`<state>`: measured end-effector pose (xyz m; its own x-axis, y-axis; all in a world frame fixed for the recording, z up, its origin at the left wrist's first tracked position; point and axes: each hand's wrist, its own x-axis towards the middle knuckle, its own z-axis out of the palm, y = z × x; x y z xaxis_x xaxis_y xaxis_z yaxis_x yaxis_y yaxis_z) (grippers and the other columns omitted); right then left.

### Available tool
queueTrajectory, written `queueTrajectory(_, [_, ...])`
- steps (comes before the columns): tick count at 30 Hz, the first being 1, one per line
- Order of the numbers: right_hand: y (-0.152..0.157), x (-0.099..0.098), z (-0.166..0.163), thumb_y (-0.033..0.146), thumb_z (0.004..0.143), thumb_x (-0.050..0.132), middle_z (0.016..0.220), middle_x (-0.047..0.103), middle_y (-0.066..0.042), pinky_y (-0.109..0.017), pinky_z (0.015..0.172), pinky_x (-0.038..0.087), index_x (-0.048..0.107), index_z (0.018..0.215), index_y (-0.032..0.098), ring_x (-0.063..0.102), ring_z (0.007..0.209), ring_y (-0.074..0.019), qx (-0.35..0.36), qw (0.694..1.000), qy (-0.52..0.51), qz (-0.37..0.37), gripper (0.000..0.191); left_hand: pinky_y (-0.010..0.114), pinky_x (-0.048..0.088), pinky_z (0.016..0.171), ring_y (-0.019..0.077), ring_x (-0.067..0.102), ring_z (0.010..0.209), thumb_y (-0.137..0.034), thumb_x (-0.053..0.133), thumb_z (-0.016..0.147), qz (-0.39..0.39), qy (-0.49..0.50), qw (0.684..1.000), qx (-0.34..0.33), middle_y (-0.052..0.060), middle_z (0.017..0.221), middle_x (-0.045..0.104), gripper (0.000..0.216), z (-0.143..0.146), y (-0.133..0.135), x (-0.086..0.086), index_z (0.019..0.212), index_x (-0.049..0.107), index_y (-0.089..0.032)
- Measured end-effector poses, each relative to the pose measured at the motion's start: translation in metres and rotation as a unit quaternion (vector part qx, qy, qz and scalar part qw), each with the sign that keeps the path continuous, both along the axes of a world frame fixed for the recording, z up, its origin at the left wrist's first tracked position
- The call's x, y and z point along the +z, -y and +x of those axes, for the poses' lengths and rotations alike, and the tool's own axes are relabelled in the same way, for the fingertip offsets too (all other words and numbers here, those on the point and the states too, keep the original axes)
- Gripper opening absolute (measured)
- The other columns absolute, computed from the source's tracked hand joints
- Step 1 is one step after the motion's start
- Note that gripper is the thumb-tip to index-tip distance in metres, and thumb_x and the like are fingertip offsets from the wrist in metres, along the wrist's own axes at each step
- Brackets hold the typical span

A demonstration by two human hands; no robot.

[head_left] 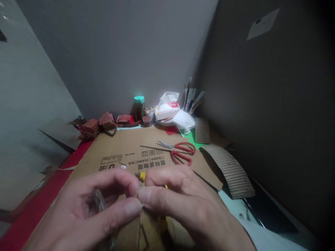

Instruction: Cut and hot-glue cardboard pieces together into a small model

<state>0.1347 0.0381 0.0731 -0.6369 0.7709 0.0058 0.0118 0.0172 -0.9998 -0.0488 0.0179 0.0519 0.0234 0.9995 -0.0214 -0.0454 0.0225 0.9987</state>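
Note:
My left hand (91, 209) and my right hand (183, 205) meet close to the camera, fingertips pinched together over a flattened cardboard sheet (125, 146). The left hand holds a small brown cardboard piece (98, 201) between thumb and fingers. Out of the right hand's fingers pokes a yellow-handled tool (142, 176); most of it is hidden. Thin dark strips (142, 233) hang below the fingers.
Red-handled scissors (180, 152) lie on the sheet beyond the hands, beside a thin stick (151, 148). Corrugated cardboard strips (230, 170) sit at the right. At the back stand small brown models (99, 126), a teal-capped bottle (138, 106), a tissue pack (166, 109) and a brush cup (192, 97).

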Motion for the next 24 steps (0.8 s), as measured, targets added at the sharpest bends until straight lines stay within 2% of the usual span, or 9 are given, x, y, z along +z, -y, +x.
queueTrajectory(3, [-0.003, -0.005, -0.002, 0.024, 0.091, 0.056, 0.062, 0.034, 0.005, -0.022, 0.054, 0.027, 0.042, 0.061, 0.017, 0.033, 0.061, -0.0080, 0.037, 0.999, -0.027, -0.013, 0.033, 0.033, 0.052, 0.059, 0.0271, 0.063, 0.068, -0.049, 0.074, 0.060, -0.031, 0.093, 0.995, 0.002, 0.002, 0.059, 0.061, 0.034, 0.011, -0.003, 0.006, 0.082, 0.069, -0.024])
queueTrajectory(7, [-0.009, -0.009, -0.002, 0.029, 0.095, 0.051, 0.063, 0.043, 0.004, -0.020, 0.061, 0.035, 0.044, 0.063, 0.017, 0.039, 0.063, -0.0084, 0.067, 0.996, -0.042, -0.032, 0.036, 0.032, 0.053, 0.057, 0.0243, 0.064, 0.064, -0.045, 0.076, 0.062, -0.063, 0.134, 0.989, 0.014, 0.001, 0.059, 0.061, 0.031, 0.015, 0.004, 0.005, 0.082, 0.068, -0.022])
queueTrajectory(10, [-0.010, -0.008, -0.002, 0.039, 0.102, 0.036, 0.068, 0.046, 0.002, -0.023, 0.067, 0.038, 0.044, 0.066, 0.018, 0.045, 0.068, -0.0108, 0.065, 0.997, -0.008, 0.050, 0.042, 0.029, 0.052, 0.054, 0.0205, 0.063, 0.060, -0.038, 0.079, 0.064, -0.086, 0.126, 0.988, 0.035, 0.000, 0.060, 0.062, 0.025, 0.010, 0.010, 0.004, 0.078, 0.066, -0.022])
queueTrajectory(11, [-0.009, -0.007, -0.003, 0.041, 0.101, 0.037, 0.071, 0.047, 0.002, -0.023, 0.068, 0.038, 0.046, 0.069, 0.018, 0.046, 0.071, -0.0113, 0.066, 0.995, 0.018, 0.073, 0.040, 0.026, 0.051, 0.054, 0.0180, 0.062, 0.058, -0.035, 0.080, 0.064, -0.087, 0.119, 0.988, 0.047, -0.001, 0.061, 0.062, 0.023, 0.009, 0.011, 0.005, 0.077, 0.065, -0.023])
queueTrajectory(13, [-0.005, -0.006, -0.006, 0.043, 0.094, 0.053, 0.078, 0.052, 0.002, -0.024, 0.069, 0.037, 0.052, 0.075, 0.019, 0.049, 0.076, -0.0125, 0.057, 0.993, 0.066, 0.085, 0.030, 0.020, 0.049, 0.052, 0.0118, 0.057, 0.056, -0.031, 0.081, 0.064, -0.073, 0.109, 0.988, 0.082, -0.004, 0.063, 0.061, 0.023, 0.008, 0.011, 0.007, 0.076, 0.063, -0.024])
queueTrajectory(16, [0.003, -0.007, -0.013, 0.040, 0.079, 0.071, 0.077, 0.055, 0.002, -0.026, 0.072, 0.039, 0.055, 0.076, 0.019, 0.053, 0.079, -0.0154, 0.014, 0.996, 0.081, 0.024, 0.026, 0.013, 0.045, 0.052, 0.0077, 0.052, 0.057, -0.033, 0.082, 0.065, -0.048, 0.097, 0.988, 0.114, -0.007, 0.062, 0.056, 0.025, 0.008, 0.010, 0.009, 0.079, 0.062, -0.026])
queueTrajectory(20, [0.005, -0.009, -0.017, 0.026, 0.077, 0.073, 0.071, 0.052, 0.004, -0.021, 0.064, 0.040, 0.051, 0.069, 0.018, 0.051, 0.072, -0.0121, 0.012, 0.999, 0.042, -0.031, 0.024, 0.013, 0.047, 0.056, 0.0089, 0.057, 0.062, -0.035, 0.081, 0.066, -0.048, 0.085, 0.989, 0.115, -0.006, 0.070, 0.063, 0.029, 0.003, 0.011, 0.005, 0.090, 0.066, -0.028])
queueTrajectory(22, [0.002, -0.009, -0.015, 0.021, 0.077, 0.073, 0.072, 0.052, 0.004, -0.019, 0.061, 0.040, 0.052, 0.070, 0.017, 0.050, 0.070, -0.0109, 0.028, 0.999, 0.018, -0.042, 0.023, 0.016, 0.051, 0.058, 0.0103, 0.060, 0.063, -0.032, 0.078, 0.071, -0.068, 0.119, 0.986, 0.097, -0.004, 0.074, 0.065, 0.025, -0.003, 0.011, 0.001, 0.093, 0.067, -0.027])
queueTrajectory(24, [-0.001, -0.009, -0.014, 0.026, 0.080, 0.071, 0.073, 0.053, 0.003, -0.021, 0.063, 0.041, 0.055, 0.073, 0.016, 0.050, 0.072, -0.0120, 0.042, 0.998, 0.018, -0.036, 0.020, 0.026, 0.057, 0.065, 0.0167, 0.064, 0.070, -0.032, 0.069, 0.078, -0.098, 0.180, 0.978, 0.033, 0.000, 0.080, 0.067, 0.019, -0.010, 0.010, -0.001, 0.096, 0.067, -0.025])
